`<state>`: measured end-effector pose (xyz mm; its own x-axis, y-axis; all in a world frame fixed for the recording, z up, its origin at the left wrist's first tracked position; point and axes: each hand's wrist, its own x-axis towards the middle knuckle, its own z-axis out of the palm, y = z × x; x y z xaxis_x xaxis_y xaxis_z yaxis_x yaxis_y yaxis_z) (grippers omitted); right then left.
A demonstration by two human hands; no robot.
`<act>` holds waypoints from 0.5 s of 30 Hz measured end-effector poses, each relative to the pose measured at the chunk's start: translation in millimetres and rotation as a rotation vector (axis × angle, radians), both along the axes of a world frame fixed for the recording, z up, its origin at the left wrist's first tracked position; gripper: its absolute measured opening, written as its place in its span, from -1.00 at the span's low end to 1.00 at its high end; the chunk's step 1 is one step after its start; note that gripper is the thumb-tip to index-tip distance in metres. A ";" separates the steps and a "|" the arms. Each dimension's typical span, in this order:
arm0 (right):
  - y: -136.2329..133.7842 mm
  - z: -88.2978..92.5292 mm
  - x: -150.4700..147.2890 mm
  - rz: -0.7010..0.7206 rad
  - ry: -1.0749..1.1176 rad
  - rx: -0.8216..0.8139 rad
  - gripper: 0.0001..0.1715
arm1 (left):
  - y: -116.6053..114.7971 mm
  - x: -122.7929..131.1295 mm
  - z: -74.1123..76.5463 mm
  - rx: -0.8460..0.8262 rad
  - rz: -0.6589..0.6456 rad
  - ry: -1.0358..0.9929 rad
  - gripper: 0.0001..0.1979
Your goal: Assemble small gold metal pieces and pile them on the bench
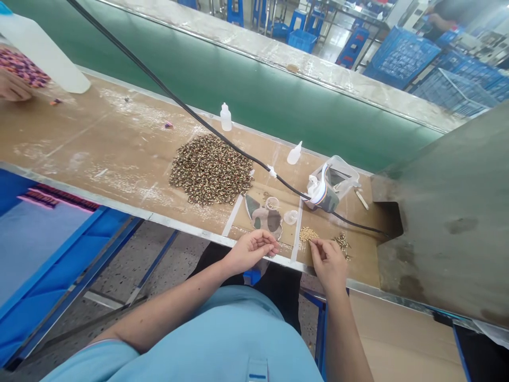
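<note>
My left hand [252,249] rests at the near edge of the brown workbench [119,154], fingers curled together as if pinching something too small to make out. My right hand [328,261] lies a little to its right, fingertips pinched at a small heap of pale beads [308,233]. A second small cluster of brownish pieces [342,242] sits just right of that hand. A big pile of small brown rings [210,170] lies farther back on the left. Between the hands and the pile lie a camouflage-patterned patch [264,218] and two small clear cups [272,202].
Two small white dropper bottles [226,116] [294,154] stand near the green conveyor belt [258,90]. A black cable [178,101] crosses to a clear container [338,178]. A grey metal housing [449,223] blocks the right. Another person's hand [14,87] shows far left; blue crates [401,58] stand behind.
</note>
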<state>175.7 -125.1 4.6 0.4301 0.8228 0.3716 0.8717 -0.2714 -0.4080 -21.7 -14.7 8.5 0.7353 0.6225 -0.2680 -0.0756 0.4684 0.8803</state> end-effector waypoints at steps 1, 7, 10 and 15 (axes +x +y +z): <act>0.9 0.1 -0.7 0.003 -0.013 -0.003 -0.65 | 0.0 0.2 0.5 -0.001 -0.001 -0.001 -0.75; 3.1 -0.4 -0.1 0.017 -0.103 -0.083 -0.61 | 0.8 1.0 2.6 -0.019 0.000 -0.009 -0.72; 3.1 2.3 -1.3 0.028 -0.058 -0.059 -0.60 | 0.8 0.8 1.8 -0.036 0.012 -0.024 -0.71; 11.5 11.0 -26.3 0.124 0.179 0.070 -0.73 | 2.8 0.9 1.6 -0.064 -0.014 -0.005 -0.67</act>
<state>149.3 -113.6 15.6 0.3911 0.8485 0.3564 0.8088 -0.1322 -0.5730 -20.8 -11.9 10.0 0.7451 0.5938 -0.3036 -0.0725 0.5247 0.8482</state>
